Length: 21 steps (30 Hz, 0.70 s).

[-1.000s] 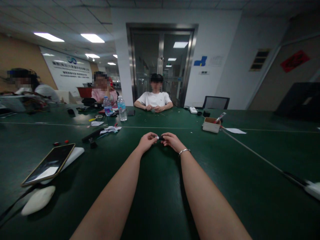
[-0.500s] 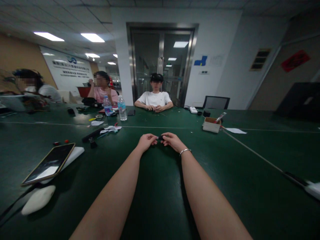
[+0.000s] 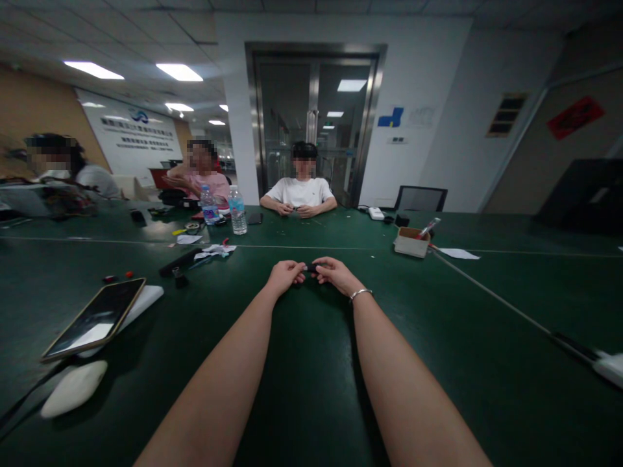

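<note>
Over the green table (image 3: 311,363), both hands meet on a small black piece (image 3: 312,268) with a lighter, silvery end. My left hand (image 3: 285,277) pinches the lighter end between thumb and forefinger. The black end sits in the closed fingertips of my right hand (image 3: 337,275), which wears a silver bangle (image 3: 361,294) at the wrist. The piece is too small and dark to tell its kind, and the fingers hide part of it.
On the left lie a phone (image 3: 100,318) on a white block, a white mouse-shaped thing (image 3: 75,388) and a black clip-like piece (image 3: 180,279). Two water bottles (image 3: 238,213) stand farther back. A small box (image 3: 411,242) holds pens at right. A person (image 3: 302,191) sits opposite.
My hands stay almost in place, still holding the small black piece. Across the table, the person in pink has lowered an arm, and the person opposite has shifted their hands slightly.
</note>
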Motion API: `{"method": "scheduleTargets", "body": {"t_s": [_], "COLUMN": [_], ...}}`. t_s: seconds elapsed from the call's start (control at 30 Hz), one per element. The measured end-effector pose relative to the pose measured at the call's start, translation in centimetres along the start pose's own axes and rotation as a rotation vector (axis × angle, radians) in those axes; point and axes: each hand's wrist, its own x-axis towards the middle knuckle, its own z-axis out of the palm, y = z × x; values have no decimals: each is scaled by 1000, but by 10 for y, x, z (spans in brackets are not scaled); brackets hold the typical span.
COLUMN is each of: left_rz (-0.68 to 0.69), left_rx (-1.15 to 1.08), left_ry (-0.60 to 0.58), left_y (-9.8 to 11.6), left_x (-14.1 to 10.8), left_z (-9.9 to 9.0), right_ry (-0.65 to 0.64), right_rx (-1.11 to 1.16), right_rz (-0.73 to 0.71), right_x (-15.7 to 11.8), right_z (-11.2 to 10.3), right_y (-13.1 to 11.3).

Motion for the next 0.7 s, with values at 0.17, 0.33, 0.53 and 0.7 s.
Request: {"method": "scheduleTargets", "body": {"t_s": [0.17, 0.33, 0.53, 0.7], "left_rz": [21, 91, 256, 255], "left_rx": [-15, -15, -58, -51], "left_ry": [-9, -22, -7, -17], "left_y": [1, -1, -10, -14], "left_x": [-1, -2, 3, 6], "left_z": [-1, -1, -1, -1], "right_ry": [13, 29, 33, 40], "right_rx": [0, 8, 24, -9], "right_rz": [7, 14, 18, 37], "right_x": [-1, -1, 0, 1], "right_z": [1, 0, 1, 3], "right_y": [-2, -2, -2, -3]}}
